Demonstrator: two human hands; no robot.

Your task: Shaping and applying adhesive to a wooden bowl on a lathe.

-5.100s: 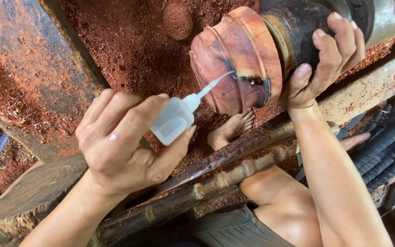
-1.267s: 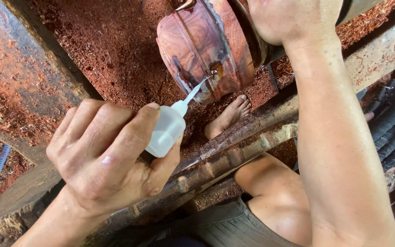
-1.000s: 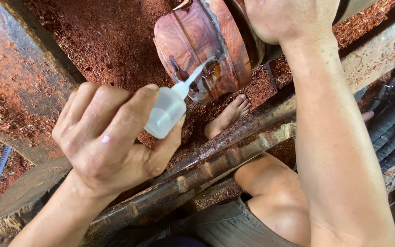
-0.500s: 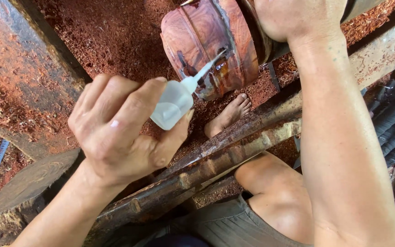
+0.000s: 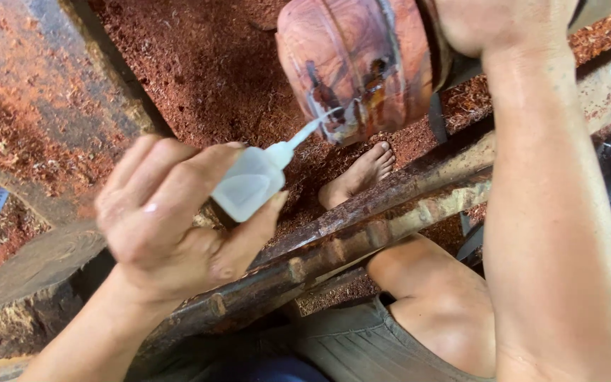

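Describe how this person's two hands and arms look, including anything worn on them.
Both arms are bare right up to the frame edges: no sleeves, gloves, watch, rings or bands show. The left hand has short nails and bits of reddish dust on the knuckles. The right hand is cut off by the top edge, and its forearm is bare too, with a slight sheen. Nothing is marked on either.

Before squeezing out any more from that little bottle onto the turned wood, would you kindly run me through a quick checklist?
1. Left hand grips the squeeze bottle firmly: ok.
2. Nozzle tip meets the dark crack in the wooden piece: ok.
3. Right hand steadies the piece from above: ok.
4. Piece at rest, not spinning: cannot tell.
5. Bare foot clear of drips below the nozzle: not ok.
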